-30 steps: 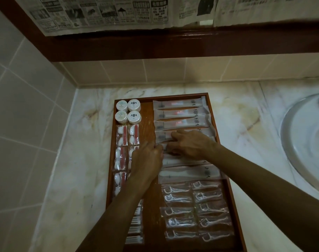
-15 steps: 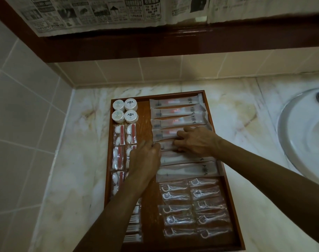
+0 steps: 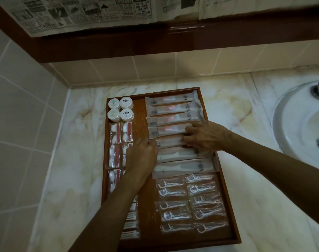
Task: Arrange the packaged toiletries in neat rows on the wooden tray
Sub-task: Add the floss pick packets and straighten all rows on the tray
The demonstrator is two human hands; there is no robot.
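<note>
A wooden tray [image 3: 228, 197] lies on the marble counter, filled with rows of packets. In its right column, toothbrush packets [image 3: 171, 101] lie at the top, comb packets [image 3: 182, 167] in the middle and floss pick packets [image 3: 189, 203] below. My left hand [image 3: 142, 158] pinches the left end of a long packet [image 3: 170, 142] in the middle of that column. My right hand [image 3: 207, 136] rests with spread fingers on the same packet and the one above it. Round white jars [image 3: 121, 109] and cotton packets [image 3: 116, 133] fill the left column, partly hidden by my left arm.
Cotton swab packets [image 3: 131, 224] lie at the tray's bottom left. A white sink [image 3: 300, 124] with a drain stands to the right of the tray. Tiled walls close the corner at the left and back, under a dark wooden ledge [image 3: 155, 44] with newspaper above.
My right hand has slid to the right along the long packets. My left hand has stayed at the packet's left end.
</note>
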